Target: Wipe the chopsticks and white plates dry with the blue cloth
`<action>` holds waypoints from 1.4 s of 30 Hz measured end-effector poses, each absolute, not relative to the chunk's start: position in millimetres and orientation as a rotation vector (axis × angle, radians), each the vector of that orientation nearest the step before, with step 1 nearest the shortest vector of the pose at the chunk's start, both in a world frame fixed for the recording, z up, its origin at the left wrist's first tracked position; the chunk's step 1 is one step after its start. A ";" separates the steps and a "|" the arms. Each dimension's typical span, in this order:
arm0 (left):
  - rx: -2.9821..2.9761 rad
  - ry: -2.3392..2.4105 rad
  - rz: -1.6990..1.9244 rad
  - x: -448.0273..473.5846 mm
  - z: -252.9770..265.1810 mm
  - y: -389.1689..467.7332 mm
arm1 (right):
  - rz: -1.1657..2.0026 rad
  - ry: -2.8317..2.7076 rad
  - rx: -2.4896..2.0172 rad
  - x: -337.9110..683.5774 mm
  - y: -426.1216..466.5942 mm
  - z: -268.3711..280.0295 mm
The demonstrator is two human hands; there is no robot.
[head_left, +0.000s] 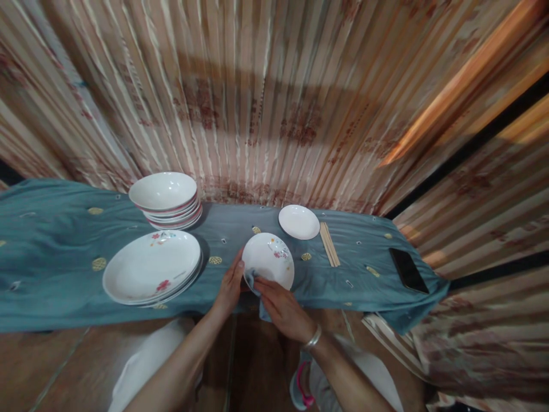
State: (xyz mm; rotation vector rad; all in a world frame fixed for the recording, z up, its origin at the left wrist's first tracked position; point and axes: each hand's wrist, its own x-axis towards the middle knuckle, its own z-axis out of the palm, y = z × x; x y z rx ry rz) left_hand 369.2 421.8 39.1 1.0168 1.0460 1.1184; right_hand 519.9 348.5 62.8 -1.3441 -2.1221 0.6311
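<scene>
A small white plate (274,260) with a printed flower pattern is tilted up over the table's front edge. My left hand (231,280) grips its left rim, the thumb lying on the rim and the other fingers out of sight behind. In my right hand (283,309) is a blue cloth (265,309), pressed against the lower left of the plate's face. Part of the cloth hangs below the hand. Just beyond the held plate lies another small white plate (299,222) with a dark rim.
On the left stand a stack of white bowls (165,194) and a stack of large oval plates (150,266). Chopsticks (329,245) and a black phone (408,270) lie to the right on the teal tablecloth (240,220). A patterned curtain (257,114) hangs behind the table.
</scene>
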 end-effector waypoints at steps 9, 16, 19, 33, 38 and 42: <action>1.173 1.090 1.077 365.7 43.2 419.9 | 0.597 -2.005 -1.249 492.7 358.3 57.3; 1.196 1.122 1.084 369.8 47.3 417.6 | 0.459 -2.044 -1.267 494.2 381.3 60.8; 1.163 1.073 1.056 372.7 46.1 416.1 | 0.351 -2.056 -1.294 497.4 396.1 62.4; 0.954 0.968 0.963 374.1 51.9 410.3 | 0.004 -2.013 -1.772 526.4 443.1 55.2; 0.903 0.991 0.951 374.2 53.0 408.8 | -0.053 -1.936 -1.866 547.4 444.8 39.1; 0.886 1.012 0.975 371.8 53.8 410.6 | -0.055 -1.942 -1.869 562.2 439.5 19.5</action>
